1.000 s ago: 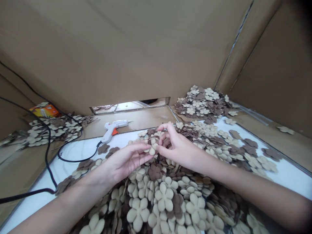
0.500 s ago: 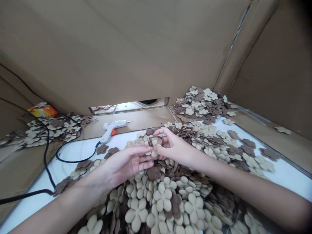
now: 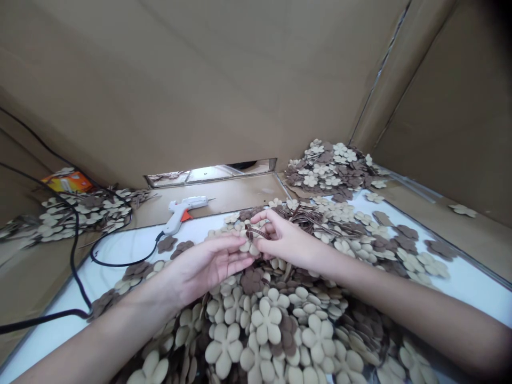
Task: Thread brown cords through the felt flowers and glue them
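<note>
Left hand (image 3: 206,266), palm half up, has a narrow grip on a beige flower (image 3: 251,250), thumb over its left edge, fingers underneath, probably to keep it level and steady. Right hand (image 3: 286,234) comes in from the opposite side, fingers curled, thumb at the flower's edge. Brown ribbon (image 3: 259,232) arches over the flower and runs in toward the curled fingers; whether they close on it, cannot tell. Flower sits between the two hands, just above the heap, likely so both can reach it.

Flower: thin, soft-looking, felt or foam maybe, rounded petals, matte. Ribbon: narrow, with pale lines, bent into a loop, so springy enough to hold a curve.

Below the grip, a thick flower heap (image 3: 266,321), beige and brown mixed, on the white worktop (image 3: 490,304). Just beyond the right hand, a ribbon bundle (image 3: 306,220). Beyond the left hand, the white glue gun (image 3: 176,214), orange trigger, hard plastic, lying with nozzle pointing right, presumably in easy reach; black cord (image 3: 124,264) loops left of the grip. Cardboard wall (image 3: 208,90) stands behind everything, smooth and tan.
</note>
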Tool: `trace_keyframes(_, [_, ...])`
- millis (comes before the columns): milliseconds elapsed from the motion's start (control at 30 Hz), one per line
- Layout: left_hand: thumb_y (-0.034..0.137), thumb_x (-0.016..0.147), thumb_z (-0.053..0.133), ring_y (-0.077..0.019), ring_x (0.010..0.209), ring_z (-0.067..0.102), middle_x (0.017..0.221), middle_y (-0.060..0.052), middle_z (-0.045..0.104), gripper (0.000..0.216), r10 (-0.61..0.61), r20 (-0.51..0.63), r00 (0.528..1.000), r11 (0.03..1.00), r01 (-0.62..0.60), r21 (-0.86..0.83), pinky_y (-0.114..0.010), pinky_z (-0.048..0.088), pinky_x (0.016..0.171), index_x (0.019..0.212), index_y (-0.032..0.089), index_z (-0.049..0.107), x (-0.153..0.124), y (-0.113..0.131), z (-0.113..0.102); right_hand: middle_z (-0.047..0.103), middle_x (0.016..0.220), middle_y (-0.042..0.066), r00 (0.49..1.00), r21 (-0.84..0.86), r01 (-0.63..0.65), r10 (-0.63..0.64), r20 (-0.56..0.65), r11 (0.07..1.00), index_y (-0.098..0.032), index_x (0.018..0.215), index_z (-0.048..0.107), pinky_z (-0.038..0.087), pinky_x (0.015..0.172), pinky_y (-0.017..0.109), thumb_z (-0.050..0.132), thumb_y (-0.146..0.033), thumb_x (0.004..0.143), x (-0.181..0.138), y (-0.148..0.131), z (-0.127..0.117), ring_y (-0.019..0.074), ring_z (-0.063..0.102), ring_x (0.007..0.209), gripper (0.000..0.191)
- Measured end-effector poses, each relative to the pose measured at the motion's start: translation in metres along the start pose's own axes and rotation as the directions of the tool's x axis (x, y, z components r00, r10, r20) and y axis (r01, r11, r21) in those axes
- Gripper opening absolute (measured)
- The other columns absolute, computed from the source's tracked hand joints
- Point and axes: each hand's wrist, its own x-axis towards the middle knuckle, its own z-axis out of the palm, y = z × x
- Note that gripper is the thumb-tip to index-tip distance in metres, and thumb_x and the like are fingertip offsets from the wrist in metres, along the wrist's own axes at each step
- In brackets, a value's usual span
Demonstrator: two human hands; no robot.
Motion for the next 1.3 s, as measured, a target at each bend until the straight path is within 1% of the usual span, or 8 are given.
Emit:
trace_keyframes(200, [-0.003, 0.078, 0.058, -0.0143, 0.077, 0.067, 0.086, -0.007, 0.069, 0.017, 0.024, -0.018, 1.000, 0.999, -0.023, 0.024, -0.029, 0.057, 0.081, 0.085, 0.010, 0.067, 0.000, -0.002, 0.003, 0.056, 0.076, -0.004, 0.996, -0.099, 0.076, -0.079, -0.032, 0.992, -0.024, 0.110, 0.044, 0.044, 0.059, 0.024, 0.061, -0.028, 0.074, -0.003, 0.002, 0.000, 0.0118, 0.055, 0.064, 0.041])
trace_keyframes(333, [-0.005, 0.076, 0.060, -0.0127, 0.074, 0.067, 0.081, -0.005, 0.069, 0.018, 0.042, -0.051, 0.998, 0.999, -0.041, 0.027, -0.027, 0.058, 0.079, 0.081, 0.010, 0.067, 0.000, -0.002, 0.005, 0.058, 0.077, -0.003, 0.996, -0.104, 0.089, -0.091, -0.017, 0.991, -0.024, 0.112, 0.044, 0.044, 0.060, 0.025, 0.061, -0.033, 0.076, -0.004, 0.000, 0.001, 0.0130, 0.056, 0.067, 0.041])
trace_keyframes(433, [-0.005, 0.075, 0.060, -0.0116, 0.073, 0.067, 0.079, -0.003, 0.068, 0.018, 0.072, -0.067, 0.995, 0.997, -0.069, 0.039, -0.024, 0.058, 0.076, 0.080, 0.011, 0.067, 0.000, -0.002, 0.006, 0.059, 0.080, -0.002, 0.997, -0.071, 0.073, -0.074, -0.008, 0.995, -0.024, 0.110, 0.045, 0.045, 0.059, 0.025, 0.062, -0.033, 0.075, -0.004, -0.001, 0.001, 0.0134, 0.058, 0.067, 0.040])
trace_keyframes(567, [-0.004, 0.076, 0.061, -0.0120, 0.075, 0.067, 0.085, -0.004, 0.068, 0.023, 0.103, -0.084, 0.991, 0.993, -0.098, 0.063, -0.023, 0.059, 0.076, 0.090, 0.013, 0.066, -0.002, -0.003, 0.008, 0.060, 0.081, -0.002, 1.000, 0.053, -0.010, 0.009, 0.028, 0.999, -0.024, 0.109, 0.044, 0.047, 0.058, 0.025, 0.062, -0.026, 0.074, -0.004, -0.007, -0.001, 0.0110, 0.058, 0.060, 0.039])
trace_keyframes(667, [-0.004, 0.076, 0.060, -0.0109, 0.074, 0.067, 0.085, -0.005, 0.068, 0.024, 0.123, -0.062, 0.991, 0.989, -0.117, 0.085, -0.022, 0.058, 0.076, 0.093, 0.013, 0.065, -0.003, -0.003, 0.009, 0.058, 0.077, -0.003, 0.996, 0.137, -0.075, 0.067, 0.060, 0.988, -0.023, 0.108, 0.045, 0.047, 0.059, 0.024, 0.059, -0.022, 0.076, -0.003, -0.012, -0.002, 0.0093, 0.058, 0.058, 0.034])
trace_keyframes(767, [-0.002, 0.075, 0.062, -0.0120, 0.076, 0.067, 0.088, -0.005, 0.068, 0.024, 0.126, -0.050, 0.991, 0.988, -0.121, 0.091, -0.023, 0.058, 0.077, 0.094, 0.013, 0.064, -0.003, -0.004, 0.009, 0.058, 0.077, -0.003, 0.995, 0.157, -0.088, 0.079, 0.063, 0.984, -0.023, 0.107, 0.046, 0.047, 0.058, 0.024, 0.060, -0.021, 0.075, -0.001, -0.010, -0.002, 0.0092, 0.058, 0.057, 0.035])
trace_keyframes(1133, [-0.002, 0.073, 0.065, -0.0121, 0.075, 0.068, 0.087, -0.005, 0.069, 0.022, 0.126, -0.090, 0.988, 0.988, -0.117, 0.099, -0.021, 0.058, 0.075, 0.090, 0.013, 0.066, -0.004, -0.007, 0.008, 0.059, 0.080, -0.002, 0.996, 0.005, 0.071, -0.071, 0.047, 0.997, -0.023, 0.108, 0.045, 0.045, 0.057, 0.024, 0.063, -0.023, 0.072, 0.000, 0.003, 0.000, 0.0114, 0.057, 0.063, 0.041])
trace_keyframes(1300, [0.001, 0.075, 0.064, -0.0125, 0.077, 0.067, 0.085, -0.005, 0.069, 0.020, 0.112, -0.036, 0.993, 0.989, -0.108, 0.100, -0.025, 0.057, 0.079, 0.091, 0.013, 0.067, -0.005, -0.004, 0.008, 0.060, 0.081, -0.001, 0.996, -0.046, 0.088, -0.087, 0.017, 0.995, -0.023, 0.110, 0.049, 0.045, 0.060, 0.024, 0.058, -0.018, 0.073, 0.001, 0.004, -0.003, 0.0115, 0.056, 0.065, 0.038])
